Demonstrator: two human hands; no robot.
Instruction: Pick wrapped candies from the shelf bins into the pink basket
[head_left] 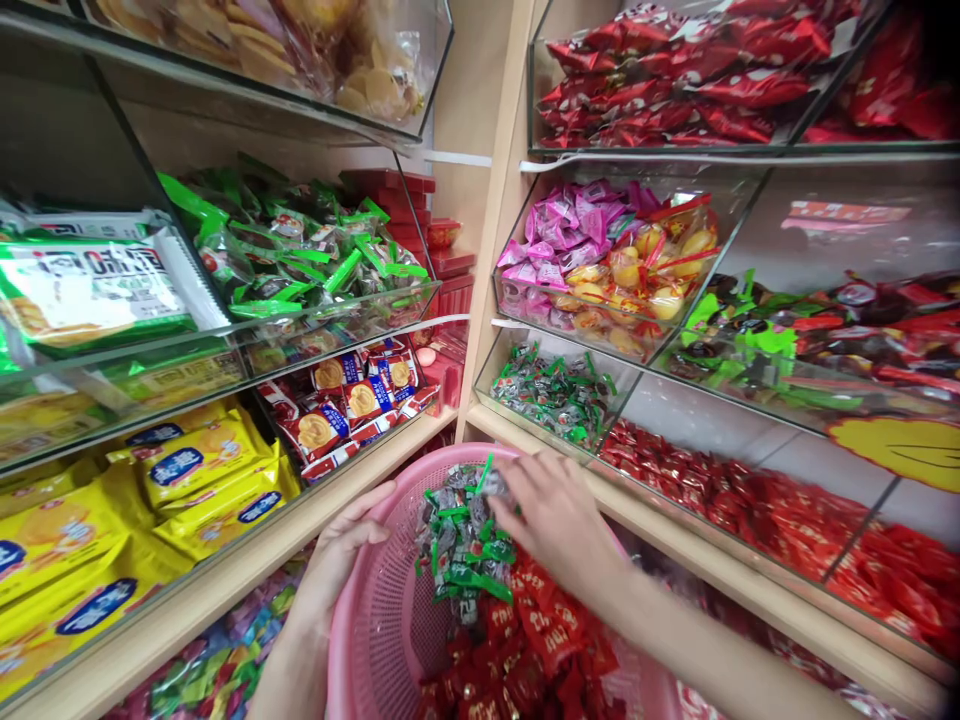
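Fingers (534, 482) of our right hand (559, 515) curl loosely over the right edge of green-tipped candies (461, 545) inside the pink basket (375, 615); we cannot tell whether they pinch any. Our left hand (341, 550), farther off, grips the basket's left rim. Red packets (544, 615) lie nearer us inside.

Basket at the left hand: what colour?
Pink; the basket shows in the head view, the only one.
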